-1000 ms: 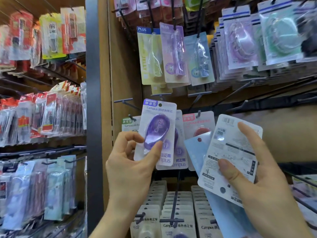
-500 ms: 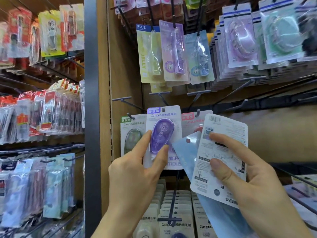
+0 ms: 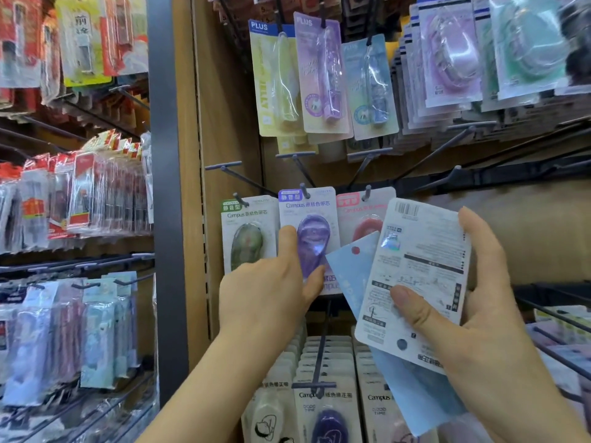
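A purple Campus correction-tape pack [image 3: 315, 219] hangs on a peg hook [image 3: 304, 190] between a green pack [image 3: 248, 241] and a pink pack [image 3: 364, 215]. My left hand [image 3: 265, 302] pinches the purple pack's lower part, index finger at its left edge and thumb on its front. My right hand [image 3: 479, 314] grips a white pack [image 3: 422, 266] with its printed back toward me, thumb across its lower half. A light blue pack [image 3: 351, 270] sits behind it in the same grip.
Above hang yellow, purple and blue PLUS packs [image 3: 319, 75] and bare peg hooks [image 3: 236, 174]. Rows of Campus packs [image 3: 323, 378] fill the pegs below. A grey upright post [image 3: 166, 219] divides off the left bay, full of bagged goods [image 3: 80, 199].
My left hand carried the purple pack up and back until it hung on the peg with the others. My right hand drifted slightly left, still holding its packs.
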Tool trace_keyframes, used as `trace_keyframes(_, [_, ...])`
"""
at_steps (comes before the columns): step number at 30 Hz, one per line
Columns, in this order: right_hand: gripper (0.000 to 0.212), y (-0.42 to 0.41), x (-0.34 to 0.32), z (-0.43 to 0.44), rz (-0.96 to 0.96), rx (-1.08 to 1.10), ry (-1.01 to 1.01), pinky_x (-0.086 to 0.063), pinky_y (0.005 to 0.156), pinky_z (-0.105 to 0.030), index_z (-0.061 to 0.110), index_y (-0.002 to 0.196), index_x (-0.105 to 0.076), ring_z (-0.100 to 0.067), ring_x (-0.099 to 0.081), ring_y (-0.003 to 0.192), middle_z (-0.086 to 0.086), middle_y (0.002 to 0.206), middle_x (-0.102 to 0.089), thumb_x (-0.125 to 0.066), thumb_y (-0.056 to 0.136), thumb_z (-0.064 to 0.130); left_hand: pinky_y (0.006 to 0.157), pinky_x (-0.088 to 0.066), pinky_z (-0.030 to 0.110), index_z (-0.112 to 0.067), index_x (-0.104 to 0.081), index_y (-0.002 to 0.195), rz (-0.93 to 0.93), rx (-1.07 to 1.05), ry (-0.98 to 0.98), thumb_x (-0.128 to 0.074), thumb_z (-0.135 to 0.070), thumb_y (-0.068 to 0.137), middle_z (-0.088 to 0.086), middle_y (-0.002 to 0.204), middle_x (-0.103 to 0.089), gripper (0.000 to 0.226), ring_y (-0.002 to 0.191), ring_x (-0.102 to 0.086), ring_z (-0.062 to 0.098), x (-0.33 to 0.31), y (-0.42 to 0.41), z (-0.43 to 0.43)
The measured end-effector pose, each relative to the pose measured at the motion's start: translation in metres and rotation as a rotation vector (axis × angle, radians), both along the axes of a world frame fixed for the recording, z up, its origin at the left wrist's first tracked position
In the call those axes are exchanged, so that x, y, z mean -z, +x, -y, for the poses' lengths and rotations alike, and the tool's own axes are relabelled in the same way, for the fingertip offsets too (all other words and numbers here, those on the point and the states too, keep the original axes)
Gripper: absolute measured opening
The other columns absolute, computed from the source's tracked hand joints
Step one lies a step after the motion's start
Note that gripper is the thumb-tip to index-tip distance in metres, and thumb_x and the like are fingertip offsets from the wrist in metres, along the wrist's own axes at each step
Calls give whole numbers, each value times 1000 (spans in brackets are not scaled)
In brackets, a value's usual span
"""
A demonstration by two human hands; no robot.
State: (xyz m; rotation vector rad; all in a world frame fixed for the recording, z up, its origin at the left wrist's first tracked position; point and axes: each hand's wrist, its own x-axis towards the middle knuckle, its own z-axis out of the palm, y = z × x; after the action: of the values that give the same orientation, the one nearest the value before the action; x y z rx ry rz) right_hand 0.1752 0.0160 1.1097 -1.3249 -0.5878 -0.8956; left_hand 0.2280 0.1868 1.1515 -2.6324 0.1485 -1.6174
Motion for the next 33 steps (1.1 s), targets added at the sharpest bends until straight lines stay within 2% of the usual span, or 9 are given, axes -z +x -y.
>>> trace_keyframes(5, [91, 1, 6, 8, -31, 20, -9, -58, 65, -17, 54, 141, -29, 2, -66, 100, 25, 121, -64, -75, 70, 21, 45, -22, 28, -22, -26, 117, 8, -43, 39, -35, -61, 95, -2, 72, -51, 46, 73, -65, 27, -5, 16, -1])
trace_keyframes(8, [57, -2, 6, 8, -58, 13, -48, -56, 59, -17, 41, 120, -56, -2, -71, 87, 19, 104, -73, -75, 69, 23, 43, -18, 27, -20, -27, 117, 24, -58, 58, -39, -62, 94, -1, 74, -54, 49, 67, -59, 27, -8, 22, 0])
trace_keyframes(12, [42, -1, 13, 6, -79, -13, -55, -56, 60, -16, 38, 111, -61, -1, -71, 85, 21, 99, -73, -74, 79, 16, 51, -32, 29, -23, -32, 117, -6, 1, -43, -40, -74, 87, -2, 71, -45, 59, 62, -46, 25, -10, 14, -4])
trace_keyframes(17, [44, -1, 14, 5, -57, 0, -77, -59, 73, -21, 40, 115, -59, -2, -70, 94, 19, 105, -72, -74, 81, 17, 57, -40, 21, -39, -49, 112, 57, 797, -347, -49, -63, 83, -12, 73, -59, 37, 65, -54, 7, 5, -33, -7])
trace_keyframes(21, [47, -7, 11, -8, 14, -44, -184, -54, 75, -12, 40, 119, -59, 4, -67, 98, 23, 108, -71, -74, 81, 16, 66, -40, 17, -44, -44, 115, -187, 915, -318, -57, -75, 70, -20, 87, -55, 57, 79, -51, -2, 18, -42, 16])
trace_keyframes(24, [58, -8, 11, -9, -10, -87, -288, -54, 72, -13, 42, 121, -59, 1, -68, 97, 20, 108, -72, -79, 76, 10, 74, -57, 39, -37, -54, 110, -298, 1141, -677, -84, -41, 70, -3, 88, -71, 50, 75, -67, 16, 16, -35, 16])
trace_keyframes(26, [71, -6, 12, -5, -62, -183, -357, -56, 80, -19, 46, 124, -57, -5, -68, 103, 17, 114, -71, -83, 70, 9, 72, -60, 38, -26, -63, 105, -343, 1262, -743, -85, -18, 72, 4, 84, -75, 41, 76, -72, 21, 16, -36, 13])
trace_keyframes(30, [88, -5, 13, 8, -210, -305, -455, -56, 89, -34, 60, 128, -47, -15, -68, 107, 10, 119, -69, -88, 64, 15, 66, -61, 38, -15, -59, 99, -115, 1520, -944, -69, -20, 74, 5, 86, -75, 26, 80, -73, 22, 17, -36, 12])
trace_keyframes(33, [65, -4, 14, 14, -279, -285, -394, -57, 74, -31, 45, 114, -65, -21, -73, 91, -2, 106, -74, -88, 65, 10, 70, -58, 34, -25, -52, 95, 309, 1498, -802, -65, -20, 87, -1, 90, -69, 16, 87, -70, 21, 18, -36, -5])
